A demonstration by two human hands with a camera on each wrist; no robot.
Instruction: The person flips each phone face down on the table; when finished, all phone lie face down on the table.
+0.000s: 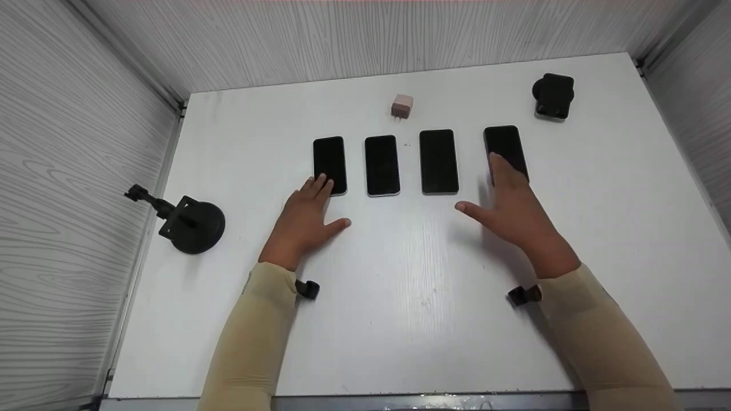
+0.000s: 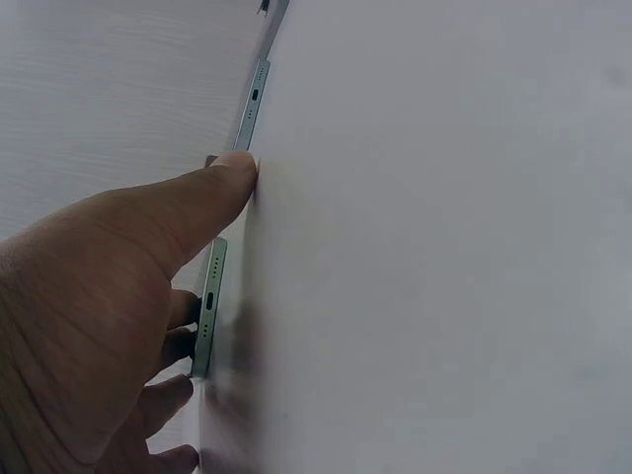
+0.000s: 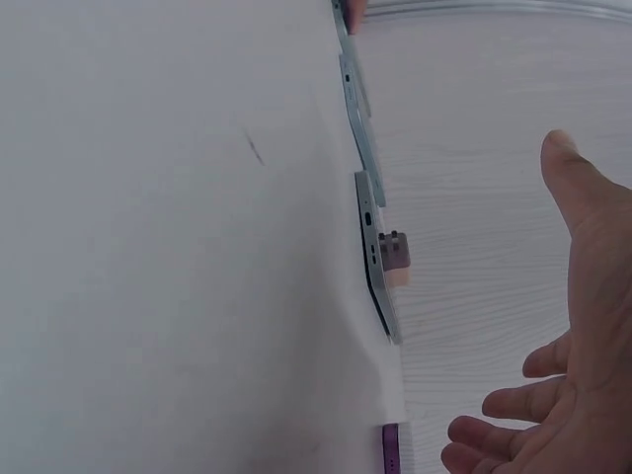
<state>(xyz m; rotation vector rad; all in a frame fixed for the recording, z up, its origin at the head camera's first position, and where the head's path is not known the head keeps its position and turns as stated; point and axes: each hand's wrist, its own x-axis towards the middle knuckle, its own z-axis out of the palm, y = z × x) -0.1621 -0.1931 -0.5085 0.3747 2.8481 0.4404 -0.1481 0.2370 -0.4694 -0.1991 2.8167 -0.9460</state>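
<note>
Several dark-screened phones lie in a row on the white table. My left hand (image 1: 305,222) rests its fingertips on the lower end of the leftmost phone (image 1: 329,157), thumb spread aside; the left wrist view shows that phone's greenish bottom edge (image 2: 208,306). To its right lie a second phone (image 1: 382,165) and a larger one (image 1: 439,161). Over the lower part of the rightmost phone (image 1: 505,142) hovers my right hand (image 1: 514,214), its thumb stretched out to the left. In the right wrist view this hand (image 3: 583,346) holds nothing, above the phone's purple edge (image 3: 391,449).
A pink charger plug (image 1: 402,106) sits behind the row. At the back right is a black device (image 1: 555,96) on a round base. A black suction-cup mount (image 1: 194,225) stands at the left. Panelled walls (image 1: 365,40) enclose the table (image 1: 400,342) at the back and sides.
</note>
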